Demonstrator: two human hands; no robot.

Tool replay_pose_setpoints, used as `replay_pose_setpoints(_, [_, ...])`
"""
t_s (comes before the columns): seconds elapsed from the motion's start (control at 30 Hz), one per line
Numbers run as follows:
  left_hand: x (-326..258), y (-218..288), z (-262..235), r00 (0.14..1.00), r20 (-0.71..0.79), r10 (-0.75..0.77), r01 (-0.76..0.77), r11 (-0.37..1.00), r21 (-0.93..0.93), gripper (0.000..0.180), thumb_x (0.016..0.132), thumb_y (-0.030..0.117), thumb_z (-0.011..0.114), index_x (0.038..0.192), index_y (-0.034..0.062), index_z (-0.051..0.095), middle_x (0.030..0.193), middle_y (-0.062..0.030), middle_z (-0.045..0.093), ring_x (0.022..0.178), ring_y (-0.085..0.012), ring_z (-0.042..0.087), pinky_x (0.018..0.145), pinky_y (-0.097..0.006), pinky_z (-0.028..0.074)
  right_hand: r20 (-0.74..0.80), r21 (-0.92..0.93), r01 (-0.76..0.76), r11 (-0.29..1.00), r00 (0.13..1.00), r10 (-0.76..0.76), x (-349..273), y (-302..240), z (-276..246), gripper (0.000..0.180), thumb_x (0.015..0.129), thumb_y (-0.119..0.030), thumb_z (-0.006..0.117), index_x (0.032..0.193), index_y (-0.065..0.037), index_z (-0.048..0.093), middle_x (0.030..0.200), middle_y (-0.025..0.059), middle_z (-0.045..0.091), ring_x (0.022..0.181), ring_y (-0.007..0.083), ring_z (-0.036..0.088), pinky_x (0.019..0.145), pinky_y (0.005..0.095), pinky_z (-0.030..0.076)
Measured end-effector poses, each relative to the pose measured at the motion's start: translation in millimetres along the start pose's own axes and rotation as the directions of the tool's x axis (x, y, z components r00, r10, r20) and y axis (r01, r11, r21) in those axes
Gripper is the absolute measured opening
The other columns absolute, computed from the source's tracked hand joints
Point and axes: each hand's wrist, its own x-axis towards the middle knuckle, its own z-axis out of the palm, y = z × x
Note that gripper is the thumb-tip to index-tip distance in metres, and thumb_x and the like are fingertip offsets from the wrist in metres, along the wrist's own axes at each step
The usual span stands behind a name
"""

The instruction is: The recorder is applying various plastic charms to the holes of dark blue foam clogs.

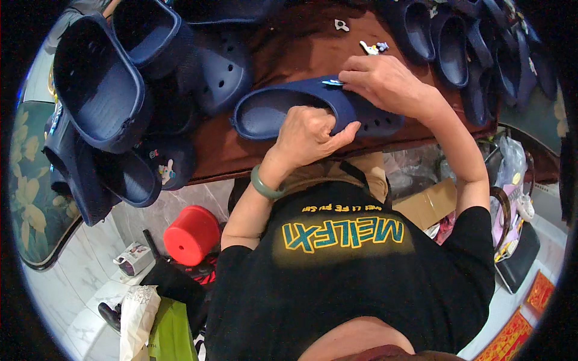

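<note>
A navy blue foam clog [260,112] lies sideways at the table's near edge, its holed toe to the right. My left hand [308,135], with a green bangle on the wrist, reaches into the foot opening; its fingers are curled out of sight inside the upper and its thumb rests outside. Above the clog's upper, my right hand [385,84] has its fingertips closed at a small blue-and-white shoe charm [332,82], which sits against the clog's far side. How far the charm is seated in a hole cannot be seen.
Loose charms, a white one [341,25] and a colourful one [374,47], lie on the brown cloth [295,45]. Piled navy clogs [99,84] crowd the left, and more clogs [451,51] stand at the right. Below are a red stool [191,236] and a cardboard box [426,203].
</note>
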Motion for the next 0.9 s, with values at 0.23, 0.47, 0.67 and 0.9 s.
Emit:
replay_pose_setpoints(0.23, [0, 1, -1, 1.0, 0.009, -0.01, 0.01, 1.0, 0.006, 0.051, 0.078, 0.03, 0.076, 0.045, 0.0053, 0.046, 0.046, -0.0124, 0.049, 0.041, -0.0303, 0.051, 0.041, -0.039, 0.039, -0.153, -0.234, 0.216, 0.948, 0.955, -0.255, -7, -1, 5, 0.021, 0.072, -0.014, 0.062, 0.09, -0.003, 0.064, 0.09, 0.0065, 0.057, 0.091, 0.0213, 0.058, 0.083, 0.0346, 0.047])
replay_pose_setpoints(0.47, [1, 1, 2, 1.0, -0.005, 0.005, -0.006, 1.0, -0.025, 0.049, 0.077, 0.03, 0.076, 0.045, 0.0057, 0.048, 0.046, -0.0115, 0.049, 0.041, -0.0294, 0.051, 0.041, -0.039, 0.039, -0.002, -0.355, 0.237, 0.904, 0.967, -0.255, -6, -21, 5, 0.016, 0.07, -0.014, 0.061, 0.079, -0.003, 0.067, 0.086, 0.005, 0.057, 0.087, 0.0201, 0.055, 0.082, 0.0313, 0.045])
replay_pose_setpoints(0.67, [2, 0, 2, 1.0, -0.001, 0.009, -0.009, 1.0, 0.001, 0.05, 0.077, 0.03, 0.076, 0.046, 0.0055, 0.046, 0.045, -0.012, 0.048, 0.041, -0.0304, 0.051, 0.041, -0.039, 0.038, -0.077, -0.144, 0.209, 0.967, 0.972, -0.222, -10, -10, 8, 0.021, 0.066, -0.013, 0.065, 0.082, -0.001, 0.068, 0.086, 0.0064, 0.057, 0.089, 0.0224, 0.056, 0.083, 0.0334, 0.045])
replay_pose_setpoints(0.9, [-2, 3, 0, 1.0, -0.03, -0.01, 0.011, 1.0, 0.029, 0.052, 0.079, 0.031, 0.075, 0.046, 0.005, 0.045, 0.045, -0.0137, 0.047, 0.041, -0.0322, 0.05, 0.041, -0.04, 0.038, -0.333, 0.182, -0.166, 0.969, 0.917, 0.219, -31, 49, 26, 0.017, 0.082, -0.007, 0.066, 0.099, -0.005, 0.068, 0.093, 0.0125, 0.065, 0.089, 0.0339, 0.063, 0.078, 0.0402, 0.051])
